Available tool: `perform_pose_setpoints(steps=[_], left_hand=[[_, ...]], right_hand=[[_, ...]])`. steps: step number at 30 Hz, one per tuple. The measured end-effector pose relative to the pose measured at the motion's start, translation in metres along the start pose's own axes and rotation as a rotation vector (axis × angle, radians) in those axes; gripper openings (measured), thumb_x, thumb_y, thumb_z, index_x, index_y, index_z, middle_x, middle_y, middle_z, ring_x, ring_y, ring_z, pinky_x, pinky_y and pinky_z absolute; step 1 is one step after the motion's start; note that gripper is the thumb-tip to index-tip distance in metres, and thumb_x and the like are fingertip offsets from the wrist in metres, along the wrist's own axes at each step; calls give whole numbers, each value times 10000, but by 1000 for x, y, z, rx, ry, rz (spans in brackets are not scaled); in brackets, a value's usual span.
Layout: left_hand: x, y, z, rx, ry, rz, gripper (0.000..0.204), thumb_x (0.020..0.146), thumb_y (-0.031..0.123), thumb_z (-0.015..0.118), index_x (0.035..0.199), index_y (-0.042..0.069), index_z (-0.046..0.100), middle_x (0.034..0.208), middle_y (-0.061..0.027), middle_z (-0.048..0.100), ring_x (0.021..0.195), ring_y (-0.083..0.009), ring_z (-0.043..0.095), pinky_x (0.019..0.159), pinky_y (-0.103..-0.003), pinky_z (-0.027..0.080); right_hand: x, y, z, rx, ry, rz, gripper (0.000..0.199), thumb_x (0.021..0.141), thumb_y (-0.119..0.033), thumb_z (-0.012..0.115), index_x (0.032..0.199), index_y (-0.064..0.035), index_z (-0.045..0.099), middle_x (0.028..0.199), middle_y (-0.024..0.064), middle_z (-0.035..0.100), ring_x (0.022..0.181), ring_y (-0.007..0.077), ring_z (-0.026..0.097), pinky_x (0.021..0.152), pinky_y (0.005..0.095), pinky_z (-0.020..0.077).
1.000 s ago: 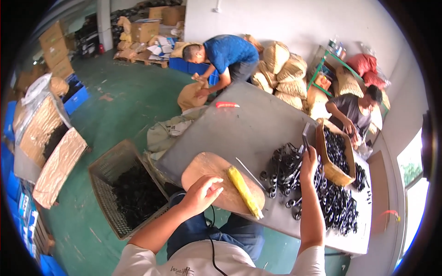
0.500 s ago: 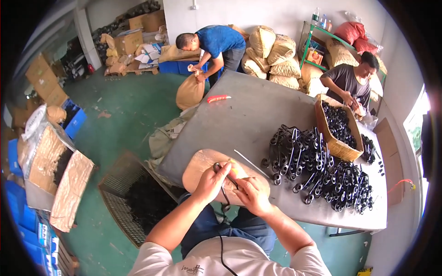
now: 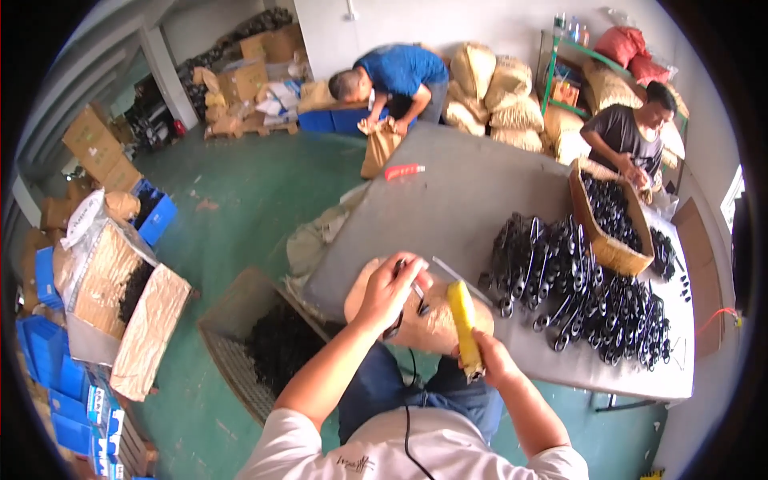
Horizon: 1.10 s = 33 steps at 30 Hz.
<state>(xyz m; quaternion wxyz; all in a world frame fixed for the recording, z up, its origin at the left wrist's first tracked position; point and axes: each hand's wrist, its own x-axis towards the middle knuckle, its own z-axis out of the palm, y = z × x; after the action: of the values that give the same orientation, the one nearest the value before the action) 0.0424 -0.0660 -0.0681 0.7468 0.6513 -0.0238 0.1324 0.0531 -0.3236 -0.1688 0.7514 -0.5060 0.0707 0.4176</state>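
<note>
Over a rounded tan pad at the near table edge, my left hand is closed around a slim black metal part, its lower end poking out below the fingers. To the right, my right hand grips a long yellow bar-shaped tool near its lower end. The tool slants upward over the pad's right side, apart from the black part; its exact kind is unclear. Beyond the pad lies a thin pale rod, touched by neither hand.
Black hook-like parts heap on the grey table, beside a box of small black pieces. A red-handled cutter lies at the far left edge. A mesh crate stands left of me. Two people work beyond.
My hands have parted: the right moved right and toward me with the yellow tool, while the left rose slightly with the black part. The whole view shifted. A person in blue bends lower.
</note>
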Motion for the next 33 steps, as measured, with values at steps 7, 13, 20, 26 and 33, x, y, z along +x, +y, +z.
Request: perform_pose_setpoints(steps=[7,13,20,26,33], left_hand=[[29,-37,18,507,-130,60,198,1010,257,598,1009,61,572,773,-1,638,692,-66,524,642,-223,435],[26,-30,4,736,-65,231,254,961,245,659,1015,46,512,731,-97,556,634,-236,571,599,-352,470],[32,-34,-2,808,-118,271,257,991,283,599,979,27,580,828,-160,633,764,-331,639,689,-415,492],[20,-34,-5,586,-111,152,250,1031,254,542,1093,34,643,924,-69,700,831,-179,670,755,-322,524],[-12,-13,31,462,-72,71,177,983,156,636,999,-1,555,822,-58,620,712,-103,635,638,-252,505]], right_hand=[[-54,-4,20,-298,166,-285,596,975,-186,564,1501,-46,320,948,93,630,692,138,571,662,274,491],[-90,-51,63,-645,207,-604,805,972,-93,542,1571,-21,9,1206,235,615,981,302,654,855,361,517],[-12,-3,55,-1161,230,-612,821,942,-85,540,1567,-30,12,1170,389,587,1053,512,605,872,493,519],[-10,-6,29,-842,227,-378,729,959,-191,582,1585,-180,209,962,143,653,848,197,620,776,332,517],[-91,-58,62,-846,422,-758,671,952,-34,530,1556,-61,238,1222,212,628,1000,248,653,869,337,513]])
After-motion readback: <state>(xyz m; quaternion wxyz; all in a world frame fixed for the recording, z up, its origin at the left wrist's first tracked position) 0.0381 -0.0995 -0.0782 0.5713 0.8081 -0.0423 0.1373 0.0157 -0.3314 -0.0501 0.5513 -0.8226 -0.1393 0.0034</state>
